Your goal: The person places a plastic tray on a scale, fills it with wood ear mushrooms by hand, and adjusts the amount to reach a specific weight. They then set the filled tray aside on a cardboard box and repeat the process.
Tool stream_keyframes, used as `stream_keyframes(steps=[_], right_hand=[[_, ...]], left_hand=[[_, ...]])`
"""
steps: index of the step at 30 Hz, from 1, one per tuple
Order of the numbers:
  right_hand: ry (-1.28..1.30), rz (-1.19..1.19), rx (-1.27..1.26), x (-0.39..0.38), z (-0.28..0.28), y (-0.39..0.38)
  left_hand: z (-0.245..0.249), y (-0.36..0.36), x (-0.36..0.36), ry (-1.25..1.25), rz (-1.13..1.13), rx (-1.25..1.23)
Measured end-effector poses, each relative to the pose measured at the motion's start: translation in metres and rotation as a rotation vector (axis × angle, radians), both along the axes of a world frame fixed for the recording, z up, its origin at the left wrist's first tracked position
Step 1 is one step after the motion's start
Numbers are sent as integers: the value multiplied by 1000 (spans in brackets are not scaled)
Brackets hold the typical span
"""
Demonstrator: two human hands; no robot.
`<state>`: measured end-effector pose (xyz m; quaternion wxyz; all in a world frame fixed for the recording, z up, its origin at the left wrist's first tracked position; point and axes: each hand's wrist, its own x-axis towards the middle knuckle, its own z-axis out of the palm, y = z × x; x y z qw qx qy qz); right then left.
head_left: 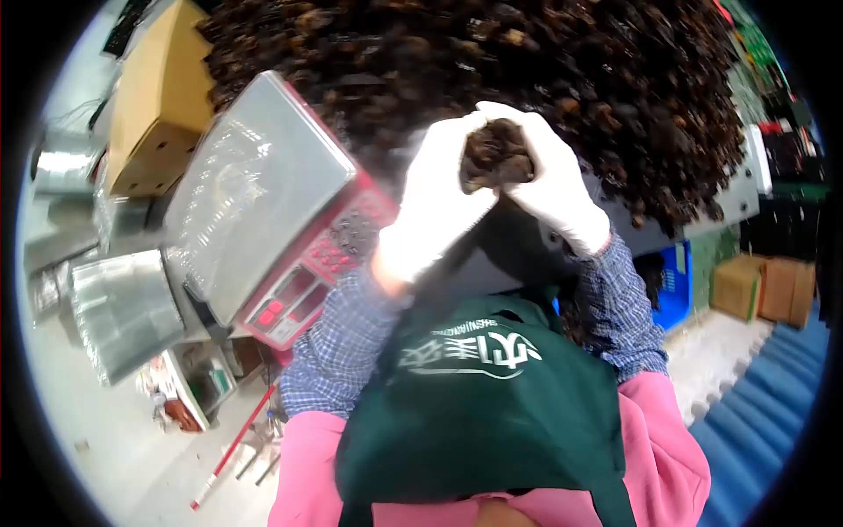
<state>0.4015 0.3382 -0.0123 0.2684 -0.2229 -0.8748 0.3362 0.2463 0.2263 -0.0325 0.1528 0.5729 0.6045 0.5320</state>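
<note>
Both of my hands wear white gloves and are cupped together around a clump of dark brown dried pieces [497, 156]. My left hand [439, 189] wraps the clump from the left side, and my right hand [558, 180] wraps it from the right, fingertips meeting at the top. Behind them spreads a large heap of the same dark pieces [632, 97]. To the left of my left hand stands a red scale [303, 294] with a metal plate, on which clear plastic lies.
A cardboard box [158, 97] stands at the upper left, above plastic bags [127, 307]. At the right are a blue crate [676, 285] and smaller cardboard boxes [762, 288]. A red stick [235, 443] is at the lower left.
</note>
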Motion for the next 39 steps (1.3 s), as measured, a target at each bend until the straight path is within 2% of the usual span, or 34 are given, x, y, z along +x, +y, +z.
stream_keyframes(steps=[2, 6, 9, 10, 11, 12, 13, 14, 16, 18, 20, 23, 24, 28, 30, 32, 35, 38, 39], right_hand=[[78, 90, -75, -30, 27, -8], [213, 290, 238, -121, 59, -22], [217, 447, 307, -196, 73, -49], [173, 477, 339, -221, 79, -60], [278, 515, 431, -245, 73, -70], [214, 636, 340, -267, 69, -76], [163, 685, 369, -277, 69, -81], [110, 735, 397, -287, 69, -85], [37, 900, 524, -313, 49, -78], [85, 848, 506, -305, 33, -66], [-3, 914, 388, -294, 44, -61], [-97, 846, 488, -263, 46, -67], [-27, 801, 555, -257, 45, -70], [-217, 750, 264, -230, 69, -63], [-120, 736, 292, -223, 68, -53], [-39, 759, 135, -221, 67, -43], [36, 750, -258, -213, 64, -38], [183, 649, -387, -213, 49, -46], [246, 624, -439, -214, 45, -52]], left_hand=[[29, -18, -17, -63, 90, -2], [71, -64, -83, 347, 345, 97], [90, -112, -125, 264, 494, 28], [85, -128, -146, 328, 576, 24], [88, -142, -154, 274, 588, 21], [91, -156, -161, 220, 599, 18], [88, -173, -176, 311, 625, -48], [76, -185, -186, 41, 593, -92], [61, -215, -213, 417, 522, -281], [45, -231, -217, 424, 558, -328], [51, -231, -210, 336, 536, -303], [58, -222, -203, 348, 447, -349], [55, -222, -204, 406, 423, -372], [70, -220, -199, 335, 374, -391], [80, -220, -198, 367, 390, -421], [91, -224, -196, 369, 411, -436], [89, -233, -195, 378, 456, -357], [74, -237, -194, 209, 488, -310], [73, -234, -193, 259, 527, -281]])
